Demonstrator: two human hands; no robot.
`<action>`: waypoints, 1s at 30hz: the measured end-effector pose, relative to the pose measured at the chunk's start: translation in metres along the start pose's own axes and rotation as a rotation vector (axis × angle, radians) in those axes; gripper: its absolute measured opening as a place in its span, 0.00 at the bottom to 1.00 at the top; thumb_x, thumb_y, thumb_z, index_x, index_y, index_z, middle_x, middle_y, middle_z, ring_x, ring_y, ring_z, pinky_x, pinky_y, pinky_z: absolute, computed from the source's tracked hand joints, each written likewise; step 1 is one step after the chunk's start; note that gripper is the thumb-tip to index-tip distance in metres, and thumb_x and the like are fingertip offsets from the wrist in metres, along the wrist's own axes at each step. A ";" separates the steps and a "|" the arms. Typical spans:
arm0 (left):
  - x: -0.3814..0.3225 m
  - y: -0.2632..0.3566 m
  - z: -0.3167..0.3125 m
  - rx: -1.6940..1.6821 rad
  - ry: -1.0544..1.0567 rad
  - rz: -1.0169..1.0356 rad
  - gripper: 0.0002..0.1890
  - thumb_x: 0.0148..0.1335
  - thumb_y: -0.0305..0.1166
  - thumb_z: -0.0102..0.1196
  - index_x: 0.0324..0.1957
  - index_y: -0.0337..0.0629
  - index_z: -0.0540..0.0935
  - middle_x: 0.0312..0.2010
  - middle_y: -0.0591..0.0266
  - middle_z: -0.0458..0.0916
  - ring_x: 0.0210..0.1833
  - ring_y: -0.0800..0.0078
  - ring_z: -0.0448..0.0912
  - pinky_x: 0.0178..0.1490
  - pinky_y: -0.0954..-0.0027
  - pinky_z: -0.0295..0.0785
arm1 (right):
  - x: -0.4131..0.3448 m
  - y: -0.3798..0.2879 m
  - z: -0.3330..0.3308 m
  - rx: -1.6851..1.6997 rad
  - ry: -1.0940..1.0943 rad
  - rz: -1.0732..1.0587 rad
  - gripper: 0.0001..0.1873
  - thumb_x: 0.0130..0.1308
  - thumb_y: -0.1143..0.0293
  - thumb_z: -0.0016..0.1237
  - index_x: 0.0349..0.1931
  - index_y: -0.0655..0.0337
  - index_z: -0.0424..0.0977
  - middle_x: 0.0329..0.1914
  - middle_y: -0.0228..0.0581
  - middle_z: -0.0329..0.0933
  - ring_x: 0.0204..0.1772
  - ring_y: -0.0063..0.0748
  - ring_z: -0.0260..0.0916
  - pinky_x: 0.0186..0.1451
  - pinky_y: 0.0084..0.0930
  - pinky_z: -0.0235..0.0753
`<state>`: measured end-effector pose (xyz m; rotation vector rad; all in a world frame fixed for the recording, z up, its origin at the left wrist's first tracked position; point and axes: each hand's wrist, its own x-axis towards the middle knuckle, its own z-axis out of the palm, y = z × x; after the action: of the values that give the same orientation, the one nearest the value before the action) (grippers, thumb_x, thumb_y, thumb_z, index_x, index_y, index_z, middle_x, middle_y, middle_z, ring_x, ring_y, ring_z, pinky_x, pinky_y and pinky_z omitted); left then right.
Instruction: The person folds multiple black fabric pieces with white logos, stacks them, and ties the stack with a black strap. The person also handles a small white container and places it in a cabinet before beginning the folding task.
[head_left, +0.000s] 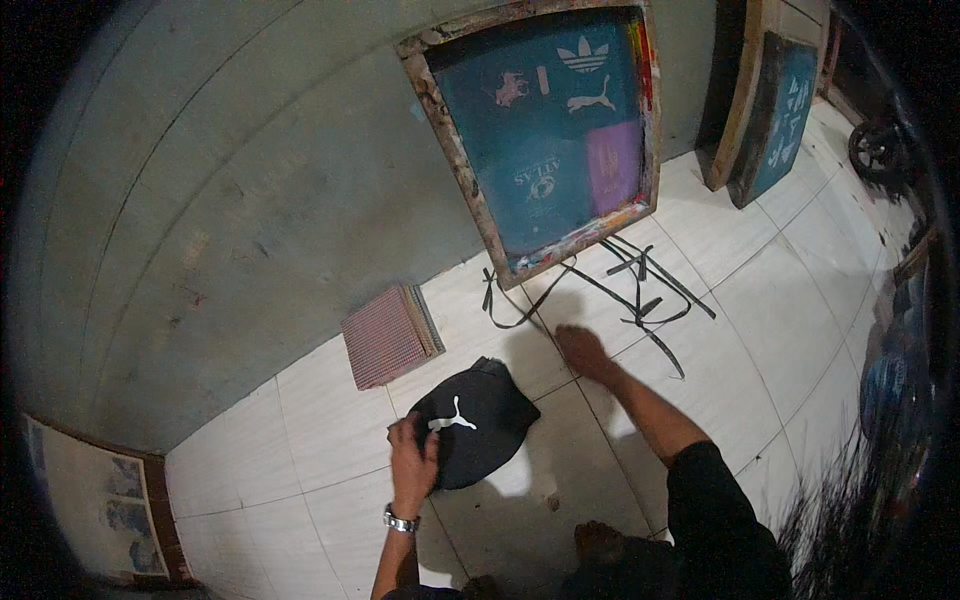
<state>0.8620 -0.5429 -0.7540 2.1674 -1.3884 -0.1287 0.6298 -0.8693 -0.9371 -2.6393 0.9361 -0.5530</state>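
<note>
A black fabric piece (487, 427), which looks like a folded cap or bag, lies on the white tiled floor and bears a white leaping-cat Puma logo. My left hand (412, 457), with a metal watch on its wrist, rests on the left edge of the fabric; whether the fingers pinch it cannot be told. Right of the fabric and a little above it, my right hand (583, 352) is over the floor, its fingers curled; their tips are hidden from this view. Thin black straps (637, 311) lie loosely beyond it.
A wooden-framed printing screen (491, 225) with several logos leans against the grey wall (262, 187). Folded checked cloth (386, 337) lies by the wall. Another screen (784, 127) leans at the upper right. A broom-like bundle of dark bristles (832, 495) is at the lower right, a framed picture (97, 495) at left.
</note>
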 end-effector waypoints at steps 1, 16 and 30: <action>-0.006 0.009 0.004 0.035 -0.030 0.039 0.22 0.65 0.32 0.57 0.59 0.34 0.72 0.54 0.41 0.72 0.54 0.43 0.75 0.58 0.53 0.71 | -0.009 -0.025 0.009 -0.032 -0.042 -0.071 0.08 0.69 0.69 0.44 0.41 0.65 0.70 0.35 0.53 0.77 0.39 0.55 0.77 0.40 0.51 0.75; 0.233 0.145 0.034 -0.173 0.131 0.274 0.48 0.61 0.46 0.64 0.70 0.23 0.54 0.61 0.27 0.65 0.66 0.40 0.66 0.69 0.55 0.62 | -0.031 -0.177 -0.046 1.031 0.112 0.014 0.11 0.70 0.66 0.53 0.35 0.66 0.72 0.24 0.41 0.74 0.27 0.32 0.71 0.34 0.31 0.72; 0.420 0.160 0.039 -0.704 -0.001 0.179 0.32 0.70 0.45 0.54 0.62 0.31 0.58 0.39 0.41 0.81 0.21 0.65 0.84 0.27 0.67 0.81 | -0.243 -0.133 -0.184 1.110 -0.646 0.738 0.15 0.72 0.59 0.47 0.45 0.63 0.72 0.43 0.47 0.76 0.46 0.45 0.75 0.48 0.41 0.73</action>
<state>0.9118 -0.9701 -0.6186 1.4582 -1.2779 -0.4728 0.4461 -0.6375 -0.7848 -1.2127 0.8992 0.0256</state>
